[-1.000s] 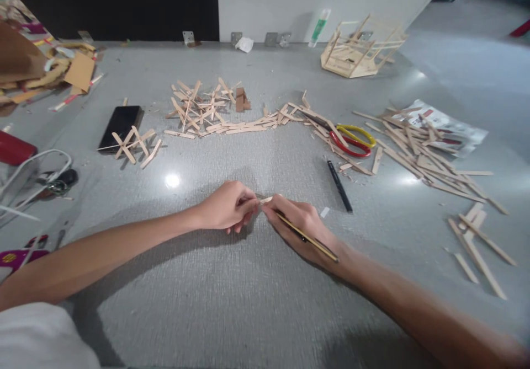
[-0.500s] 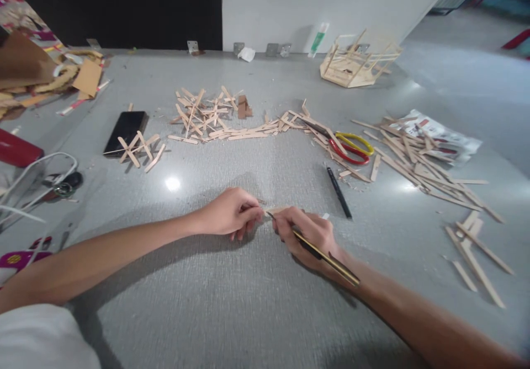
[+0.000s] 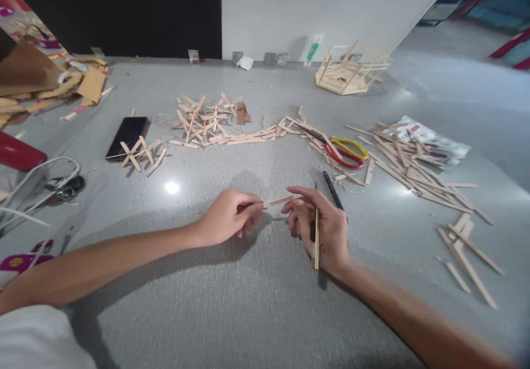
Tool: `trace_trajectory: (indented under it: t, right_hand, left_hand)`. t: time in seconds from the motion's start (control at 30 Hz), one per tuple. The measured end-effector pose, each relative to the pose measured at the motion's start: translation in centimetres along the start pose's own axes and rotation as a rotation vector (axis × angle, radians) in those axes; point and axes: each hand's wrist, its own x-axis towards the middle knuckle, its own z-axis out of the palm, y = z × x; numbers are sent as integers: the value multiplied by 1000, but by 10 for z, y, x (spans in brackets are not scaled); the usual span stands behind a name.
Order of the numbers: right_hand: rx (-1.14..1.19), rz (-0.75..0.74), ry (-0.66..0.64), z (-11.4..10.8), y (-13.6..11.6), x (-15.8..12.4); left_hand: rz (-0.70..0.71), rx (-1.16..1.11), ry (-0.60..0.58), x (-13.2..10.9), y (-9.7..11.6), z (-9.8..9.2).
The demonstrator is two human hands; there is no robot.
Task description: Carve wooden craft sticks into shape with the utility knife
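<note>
Left hand [image 3: 232, 217] is pinching a wooden craft stick [image 3: 278, 201] over the grey table [image 3: 207, 308] | right hand [image 3: 330, 231] is cradling a gold craft knife [image 3: 317, 242], forefinger extended | crossed-stick pieces [image 3: 131, 155] are looking done; this stick, seemingly unfinished; loose sticks [image 3: 408, 162] are lying unjoined

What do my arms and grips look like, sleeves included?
Your left grip and right grip are ungloved. Your left forearm and right forearm are bare, with no cuff visible. White cloth, probably a short sleeve, shows near your left elbow; your right sleeve is out of view.
</note>
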Motion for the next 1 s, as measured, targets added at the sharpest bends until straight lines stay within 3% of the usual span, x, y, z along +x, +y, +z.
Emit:
trace_trajectory:
  t: [0.13, 0.37, 0.6, 0.77, 1.0]
  right_hand:
    - [122, -55, -17, -2, -12, -3]
    - [111, -219, 58, -7, -27, -14]
    - [103, -223, 63, -10, -23, -17]
    - [96, -221, 59, -10, -23, -17]
    - [129, -163, 70, -6, -20, -16]
  left_hand:
    - [117, 73, 48, -9, 15, 3]
    - [97, 74, 30, -23, 40, 4]
    - [31, -6, -46, -29, 44, 5]
    - [114, 68, -36, -29, 44, 5]
    - [-148, -65, -140, -16, 38, 0]
